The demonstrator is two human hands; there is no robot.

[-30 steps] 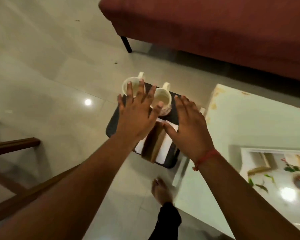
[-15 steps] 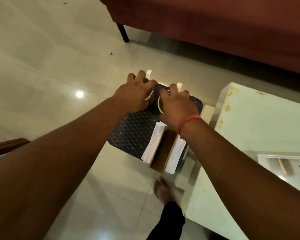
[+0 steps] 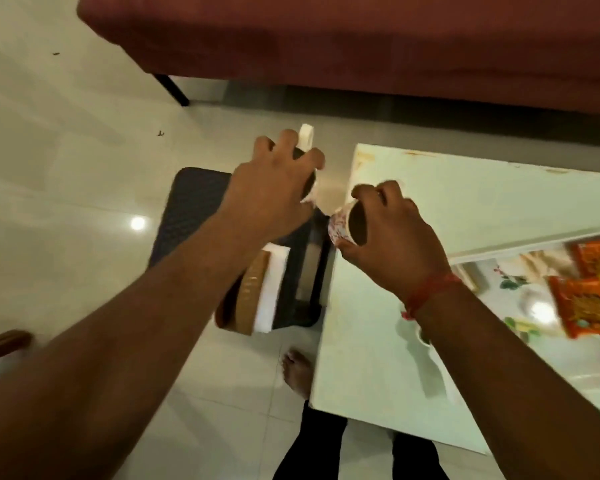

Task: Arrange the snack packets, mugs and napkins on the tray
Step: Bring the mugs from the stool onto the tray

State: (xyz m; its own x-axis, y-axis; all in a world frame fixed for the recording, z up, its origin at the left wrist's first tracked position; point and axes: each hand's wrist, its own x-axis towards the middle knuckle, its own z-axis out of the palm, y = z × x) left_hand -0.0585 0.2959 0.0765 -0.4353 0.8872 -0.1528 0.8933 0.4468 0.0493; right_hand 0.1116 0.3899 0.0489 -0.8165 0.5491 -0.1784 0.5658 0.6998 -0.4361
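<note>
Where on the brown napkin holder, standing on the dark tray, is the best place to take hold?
Probably from above, pinching the brown napkin holder across its two long flat sides. It stands upright on its narrow edge on the dark tray, with white napkins against one side, so a loose grip might spill them.

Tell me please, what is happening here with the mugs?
A person holds one mug in each hand, gripped from above by the rim. The left hand has a white mug over the dark mat on the floor. The right hand carries a patterned mug at the edge of the white table. Orange snack packets lie on the flowered tray. The napkins are on the mat.
</note>
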